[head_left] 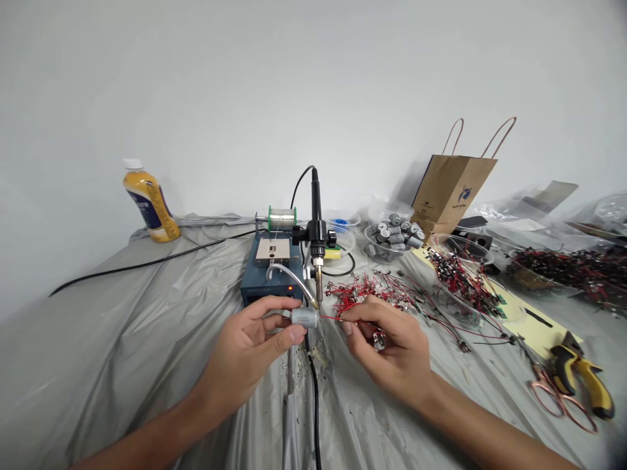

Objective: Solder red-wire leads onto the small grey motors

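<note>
My left hand grips a small grey cylindrical motor lengthwise between thumb and fingers. From the right, my right hand pinches a thin red wire, whose free end points at the motor's right end. Just above that end, a soldering iron stands tip down in a black clamp. A curved solder feed tube reaches close to the iron's tip. Whether wire, tip and motor touch is too small to tell. Behind my left hand is a blue soldering machine with a solder spool on it.
Red wires lie heaped behind my right hand. A bowl of grey motors and a tub of wired parts stand beyond. Scissors and yellow-black pliers lie right. A paper bag and yellow bottle stand behind.
</note>
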